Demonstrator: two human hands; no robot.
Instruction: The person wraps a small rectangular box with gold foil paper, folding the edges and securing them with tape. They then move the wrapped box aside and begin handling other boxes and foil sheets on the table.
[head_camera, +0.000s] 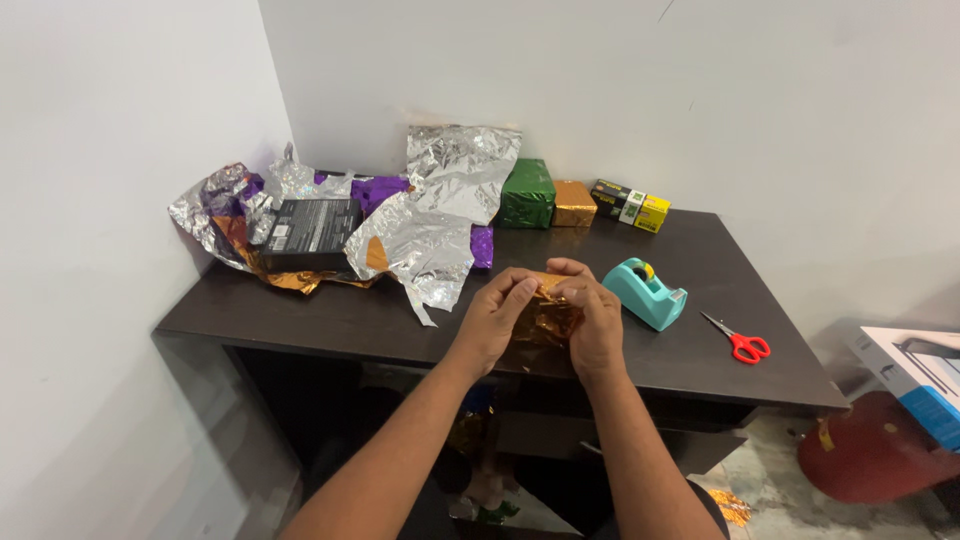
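— Dark wood, is that what the desk (330, 318) is showing, standing in a white-walled corner?

— Yes. Both hands are pinching a copper foil packet (546, 315) near its front edge: left hand (497, 315) and right hand (594, 322), fingers pressing together on it.

— Anything lying nearby?

— A teal tape dispenser (646, 292) is sitting just right; red scissors (741, 342) are lying toward the right edge.

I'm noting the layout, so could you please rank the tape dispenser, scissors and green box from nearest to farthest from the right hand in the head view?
1. Tape dispenser, just right of the right hand.
2. Scissors, farther right.
3. Green box, at the table's back.
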